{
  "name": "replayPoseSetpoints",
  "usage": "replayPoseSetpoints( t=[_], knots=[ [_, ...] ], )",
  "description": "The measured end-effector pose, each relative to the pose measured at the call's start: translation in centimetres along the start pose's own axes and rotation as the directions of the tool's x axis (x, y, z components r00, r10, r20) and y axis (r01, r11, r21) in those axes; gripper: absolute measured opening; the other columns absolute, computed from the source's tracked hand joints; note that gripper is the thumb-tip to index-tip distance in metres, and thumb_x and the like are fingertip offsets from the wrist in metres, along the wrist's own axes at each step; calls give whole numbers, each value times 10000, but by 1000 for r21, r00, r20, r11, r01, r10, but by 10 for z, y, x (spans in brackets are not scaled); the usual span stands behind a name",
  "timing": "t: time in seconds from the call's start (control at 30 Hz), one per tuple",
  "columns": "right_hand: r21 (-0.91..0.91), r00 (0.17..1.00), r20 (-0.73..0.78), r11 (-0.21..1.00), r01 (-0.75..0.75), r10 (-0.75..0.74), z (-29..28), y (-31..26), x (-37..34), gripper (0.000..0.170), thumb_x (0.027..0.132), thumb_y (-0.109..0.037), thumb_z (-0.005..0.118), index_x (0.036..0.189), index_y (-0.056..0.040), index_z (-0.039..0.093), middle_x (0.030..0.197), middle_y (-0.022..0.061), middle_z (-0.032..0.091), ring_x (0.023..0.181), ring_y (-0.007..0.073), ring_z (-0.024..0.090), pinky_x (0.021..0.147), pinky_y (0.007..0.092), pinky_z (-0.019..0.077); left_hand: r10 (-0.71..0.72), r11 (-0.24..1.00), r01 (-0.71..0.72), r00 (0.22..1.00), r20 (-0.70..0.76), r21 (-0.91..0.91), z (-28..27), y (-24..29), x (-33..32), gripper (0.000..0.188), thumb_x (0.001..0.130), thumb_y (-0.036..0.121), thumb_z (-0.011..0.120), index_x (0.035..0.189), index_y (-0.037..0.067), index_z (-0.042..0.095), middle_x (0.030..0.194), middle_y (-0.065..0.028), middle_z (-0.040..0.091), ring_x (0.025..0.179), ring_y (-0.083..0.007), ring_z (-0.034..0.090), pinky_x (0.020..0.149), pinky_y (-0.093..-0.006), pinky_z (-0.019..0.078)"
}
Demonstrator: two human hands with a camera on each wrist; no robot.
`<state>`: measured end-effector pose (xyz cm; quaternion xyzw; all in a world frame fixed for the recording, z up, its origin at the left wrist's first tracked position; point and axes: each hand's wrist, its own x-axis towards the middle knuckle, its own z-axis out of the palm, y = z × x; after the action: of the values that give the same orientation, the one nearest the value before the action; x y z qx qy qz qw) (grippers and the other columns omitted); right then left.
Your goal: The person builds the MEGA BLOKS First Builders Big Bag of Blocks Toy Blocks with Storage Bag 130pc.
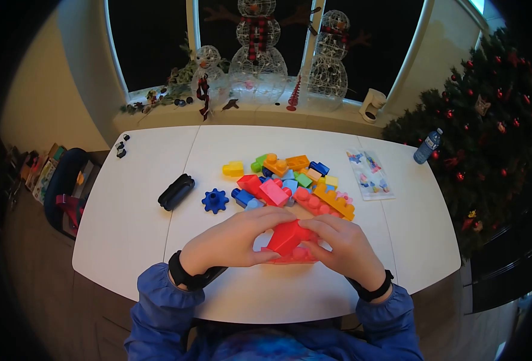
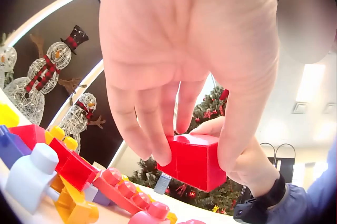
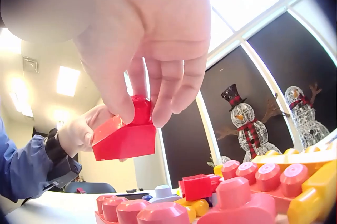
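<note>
Both hands hold one red toy building block point(image 1: 285, 238) above the near side of the table. My left hand point(image 1: 227, 239) grips its smooth body between thumb and fingers, plain in the left wrist view around the red block point(image 2: 194, 162). My right hand point(image 1: 351, 248) pinches the stud end; in the right wrist view its thumb and fingers close about the stud point(image 3: 141, 109). Beneath the held block, a coral-red studded block point(image 1: 296, 260) sits on the table, partly covered by the hands in the head view.
A pile of coloured blocks point(image 1: 275, 191) spreads just beyond the hands. Left of it lie a blue gear point(image 1: 215, 201) and a black case point(image 1: 176, 192). A picture sheet point(image 1: 371, 174) and a water bottle point(image 1: 428, 146) are at the right of the white table point(image 1: 128, 240).
</note>
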<state>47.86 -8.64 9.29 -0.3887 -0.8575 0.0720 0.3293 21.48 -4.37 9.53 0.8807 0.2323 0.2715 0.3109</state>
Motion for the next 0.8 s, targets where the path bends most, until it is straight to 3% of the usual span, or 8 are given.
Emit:
replayPoseSetpoints(
  t=[0.07, 0.27, 0.47, 0.57, 0.7, 0.8],
  knots=[
    [-29, 1000, -19, 1000, 9, -10, 4, -5, 2, 395, 808, -152, 874, 1163, -70, 721, 949, 91, 719, 763, 252, 694, 690, 354, 568, 58, 996, -52, 994, -94, 74, 2, 3, -9, 652, 815, 178, 883, 1397, 54, 617, 1330, -142, 648, 1120, -291, 654, 963, -397, 546],
    [-71, 997, -13, 995, 75, -77, 18, -27, 11, 303, 828, -235, 838, 1036, -62, 703, 821, 82, 667, 745, 264, 667, 651, 376, 516, -42, 945, 100, 982, -187, 312, 11, 23, -32, 448, 786, 140, 882, 1191, 52, 713, 1167, -118, 676, 1098, -319, 654, 921, -395, 555],
    [-58, 995, 67, 995, 84, -80, 34, -40, 9, 356, 790, -241, 897, 1056, -76, 726, 821, 64, 689, 751, 254, 679, 672, 369, 518, -36, 936, 117, 970, -241, 331, 20, 25, -46, 380, 761, 76, 852, 1109, 43, 705, 1058, -111, 683, 964, -310, 695, 834, -378, 589],
    [-38, 990, 103, 995, 97, -93, 34, -42, 9, 359, 798, -248, 897, 1067, -85, 723, 828, 57, 693, 750, 242, 678, 678, 361, 509, -203, 950, 238, 963, -179, 201, 20, 30, -54, 354, 767, 57, 829, 1092, 31, 691, 1061, -116, 680, 918, -299, 702, 817, -365, 593],
    [31, 997, 46, 998, 54, -55, 19, -42, 5, 270, 860, -269, 841, 1021, -95, 710, 810, 56, 663, 731, 246, 660, 674, 373, 503, -258, 957, 262, 965, -53, 122, 26, 20, -72, 341, 786, 59, 803, 1101, 26, 678, 1051, -126, 671, 885, -301, 701, 803, -363, 593],
    [16, 1000, 7, 1000, 15, -15, 9, -32, -2, 237, 850, -238, 849, 995, -98, 723, 801, 54, 661, 728, 258, 660, 655, 379, 501, -290, 949, 283, 956, 38, 137, 36, 10, -81, 322, 808, 73, 796, 1103, 26, 676, 1051, -129, 665, 899, -316, 694, 813, -376, 589]
  ],
)
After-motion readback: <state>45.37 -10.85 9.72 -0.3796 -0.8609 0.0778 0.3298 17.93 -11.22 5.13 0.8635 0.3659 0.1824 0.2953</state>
